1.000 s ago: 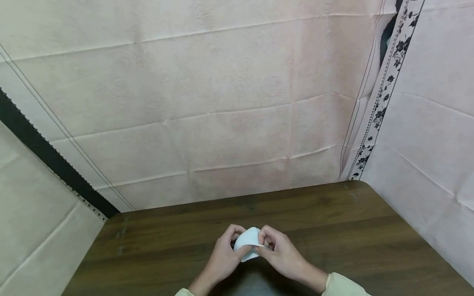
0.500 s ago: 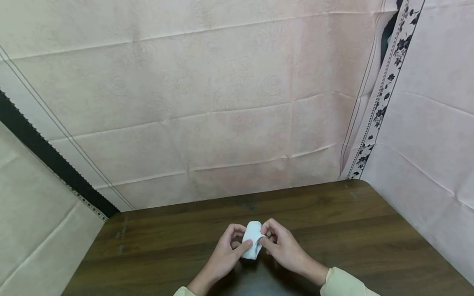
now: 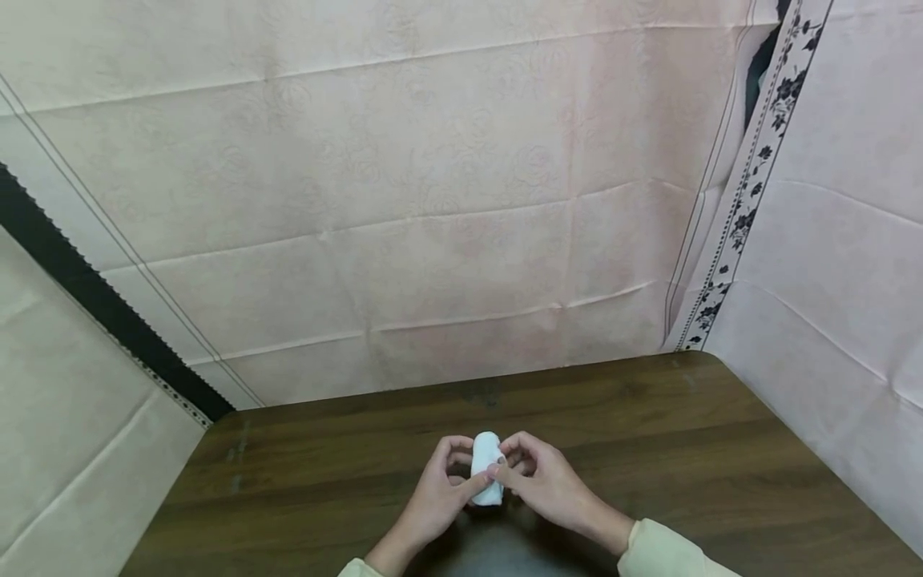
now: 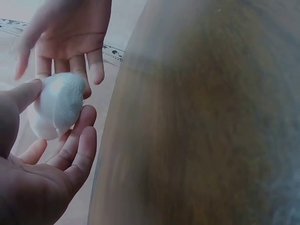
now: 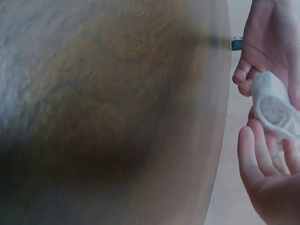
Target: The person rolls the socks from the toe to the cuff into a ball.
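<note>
A small rolled white knit cloth (image 3: pixel 485 453), sock-like in look, stands upright between both hands above the table. My left hand (image 3: pixel 436 493) holds its left side, thumb in front and fingers curled behind. From the right, my right hand (image 3: pixel 551 489) pinches it, the thumb tip meeting the left thumb across the front. In the left wrist view the cloth (image 4: pixel 68 105) shows a ribbed, rounded bulge resting on the left fingers (image 4: pixel 77 154). The right wrist view shows an open fold with a thick rim in the cloth (image 5: pixel 274 101), above the right fingers (image 5: pixel 253 150).
A dark brown wooden table (image 3: pixel 324 473) lies beneath the hands. Pale patterned fabric (image 3: pixel 461 272) hangs behind it, with more fabric on the left and right sides (image 3: pixel 829 264). A black strip (image 3: pixel 108 304) runs down the left corner.
The white cloth has gone from a wide, spread flap to a narrow upright roll. The right thumb has moved left across its front; the left hand stays nearly in place.
</note>
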Tool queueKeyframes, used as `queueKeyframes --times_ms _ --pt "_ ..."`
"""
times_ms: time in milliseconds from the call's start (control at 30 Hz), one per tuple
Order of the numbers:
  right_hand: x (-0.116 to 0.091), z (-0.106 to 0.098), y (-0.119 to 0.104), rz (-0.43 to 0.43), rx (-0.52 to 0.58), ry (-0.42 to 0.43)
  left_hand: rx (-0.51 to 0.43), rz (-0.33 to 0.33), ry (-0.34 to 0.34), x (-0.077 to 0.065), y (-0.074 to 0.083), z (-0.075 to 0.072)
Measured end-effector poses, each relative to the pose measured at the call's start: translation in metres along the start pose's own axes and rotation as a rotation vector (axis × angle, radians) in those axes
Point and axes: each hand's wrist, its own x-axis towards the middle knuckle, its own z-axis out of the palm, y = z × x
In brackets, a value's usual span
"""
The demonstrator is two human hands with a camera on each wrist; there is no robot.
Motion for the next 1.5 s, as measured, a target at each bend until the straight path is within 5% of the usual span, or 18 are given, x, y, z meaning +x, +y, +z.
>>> queueKeyframes --times_ms 1233,1500 --pt "0.011 0.003 0.026 0.081 -0.005 -0.067 0.094 -0.133 -0.069 -0.007 -0.014 -0.011" --pt "0.01 0.0 0.027 0.061 -0.025 -0.056 0.093 -0.104 -0.084 -0.007 -0.011 -0.015"
